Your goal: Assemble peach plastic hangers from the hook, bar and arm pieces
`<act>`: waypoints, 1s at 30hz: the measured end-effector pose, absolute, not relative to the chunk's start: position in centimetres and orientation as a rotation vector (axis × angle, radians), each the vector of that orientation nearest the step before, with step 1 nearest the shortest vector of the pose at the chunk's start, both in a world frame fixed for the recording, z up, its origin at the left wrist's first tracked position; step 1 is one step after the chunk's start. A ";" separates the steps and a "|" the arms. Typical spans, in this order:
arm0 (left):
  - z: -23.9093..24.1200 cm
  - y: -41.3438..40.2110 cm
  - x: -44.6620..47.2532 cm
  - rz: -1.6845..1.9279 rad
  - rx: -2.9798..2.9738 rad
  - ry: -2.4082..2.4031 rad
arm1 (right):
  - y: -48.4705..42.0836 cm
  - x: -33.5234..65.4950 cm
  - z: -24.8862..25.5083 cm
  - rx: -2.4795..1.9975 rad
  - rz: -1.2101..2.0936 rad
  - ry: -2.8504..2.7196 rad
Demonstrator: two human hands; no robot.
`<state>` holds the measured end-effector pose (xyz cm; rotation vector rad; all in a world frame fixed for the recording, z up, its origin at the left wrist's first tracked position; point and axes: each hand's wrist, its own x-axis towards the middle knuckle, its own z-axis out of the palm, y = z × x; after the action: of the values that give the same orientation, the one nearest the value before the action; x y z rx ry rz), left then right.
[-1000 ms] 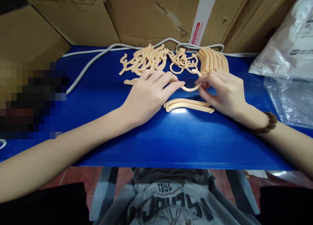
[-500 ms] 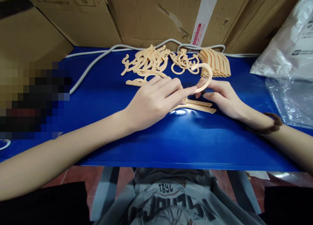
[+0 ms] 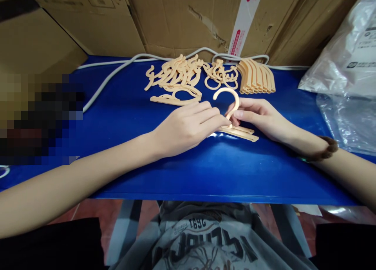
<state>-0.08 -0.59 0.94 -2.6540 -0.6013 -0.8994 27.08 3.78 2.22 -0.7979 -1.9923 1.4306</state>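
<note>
My left hand (image 3: 188, 125) and my right hand (image 3: 260, 115) meet at the middle of the blue table (image 3: 132, 152). Between their fingertips stands a peach plastic hook (image 3: 227, 96), curve upward, its foot at the centre of two curved peach hanger arms (image 3: 243, 132) lying flat on the table. Both hands are closed in a pinch on the hook's stem. My left fingers cover the arms' left end.
Behind the hands lie a loose pile of peach hooks (image 3: 179, 72), several rings (image 3: 220, 76), two flat arms (image 3: 176, 96) and a neat stack of curved arms (image 3: 257, 80). A white cable (image 3: 111, 76) runs along cardboard boxes (image 3: 176, 19). Plastic bags (image 3: 343, 78) sit right.
The hook went from lying flat between my fingers to being lifted, turned upright and brought down onto the middle of the two arms. Both hands came nearer.
</note>
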 end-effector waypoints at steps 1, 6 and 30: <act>0.9 -0.6 -0.1 -0.881 -2.654 -0.584 | 3.8 27.0 2.2 -0.797 1.449 -1.979; 0.6 -0.5 -0.1 -0.887 -2.641 -0.556 | 3.9 26.8 1.7 -0.816 1.505 -1.836; 1.2 -0.2 -0.1 -1.094 -2.835 -0.952 | 5.9 28.6 0.2 -0.916 1.536 -1.645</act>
<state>-0.11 -0.23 1.21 -2.8347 -0.9518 -1.0943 28.56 5.89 0.23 -0.9157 -1.6454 1.5364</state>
